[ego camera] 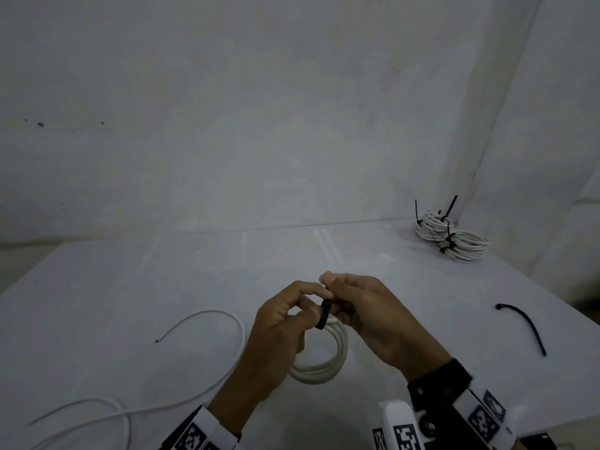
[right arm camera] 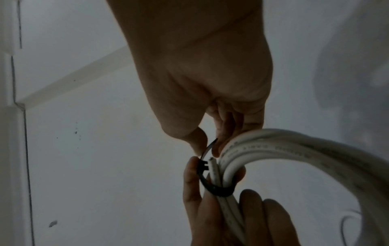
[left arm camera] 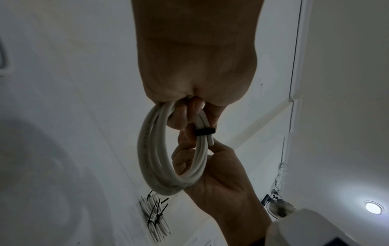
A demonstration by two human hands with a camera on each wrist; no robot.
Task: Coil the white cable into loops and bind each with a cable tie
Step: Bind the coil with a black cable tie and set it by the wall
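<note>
Both hands hold a small coil of white cable [ego camera: 324, 362] above the white table [ego camera: 130, 287]. A black cable tie [ego camera: 325, 315] wraps the coil's top. My left hand [ego camera: 312, 301] grips the coil [right arm camera: 273, 144] from the left, thumb against the tie's head [right arm camera: 203, 164]. In the right wrist view my right hand [right arm camera: 207, 149] pinches the tie's thin tail [right arm camera: 210, 146] between thumb and forefinger. In the left wrist view the tie [left arm camera: 205, 131] forms a band round the strands beside the cable's cut end [left arm camera: 211, 141], and the coil [left arm camera: 151, 158] hangs below my left hand [left arm camera: 189, 113].
Loose white cable [ego camera: 227, 319] trails from the coil across the table's left side to the near edge. Two bound coils [ego camera: 451, 235] with black ties lie at the back right by the wall. A spare black cable tie [ego camera: 526, 326] lies on the right.
</note>
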